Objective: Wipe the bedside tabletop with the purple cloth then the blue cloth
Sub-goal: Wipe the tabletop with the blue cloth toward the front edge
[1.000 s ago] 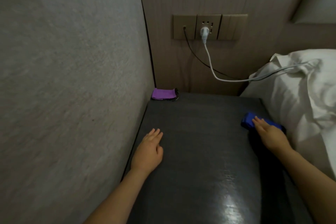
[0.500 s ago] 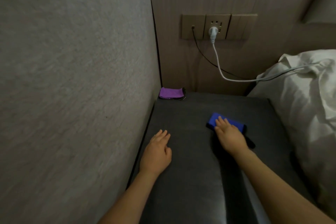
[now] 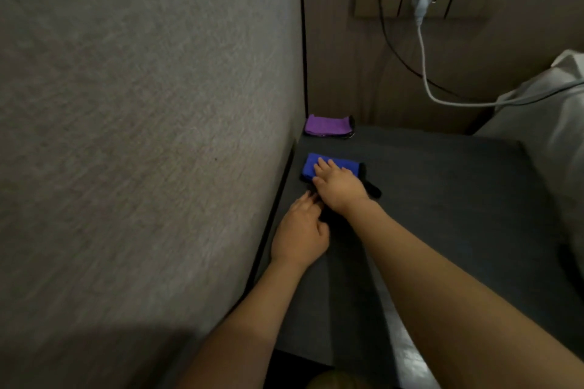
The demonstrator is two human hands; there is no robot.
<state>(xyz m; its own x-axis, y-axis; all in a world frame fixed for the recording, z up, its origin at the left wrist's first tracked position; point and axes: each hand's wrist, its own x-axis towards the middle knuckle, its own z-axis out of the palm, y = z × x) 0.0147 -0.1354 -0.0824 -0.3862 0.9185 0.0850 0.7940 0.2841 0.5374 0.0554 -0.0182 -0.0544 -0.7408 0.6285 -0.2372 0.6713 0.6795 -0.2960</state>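
Right hand [image 3: 339, 188], the working grip, lies flat with straight fingers pressing the folded blue cloth [image 3: 311, 166] onto the dark grey tabletop [image 3: 442, 199], centre frame. Left hand [image 3: 300, 230] rests flat just below. Folded purple cloth [image 3: 325, 125] lies above, cornered. Judged soft, light; press centrally.

Purple cloth [image 3: 327, 125] behind blue cloth [image 3: 328, 164]
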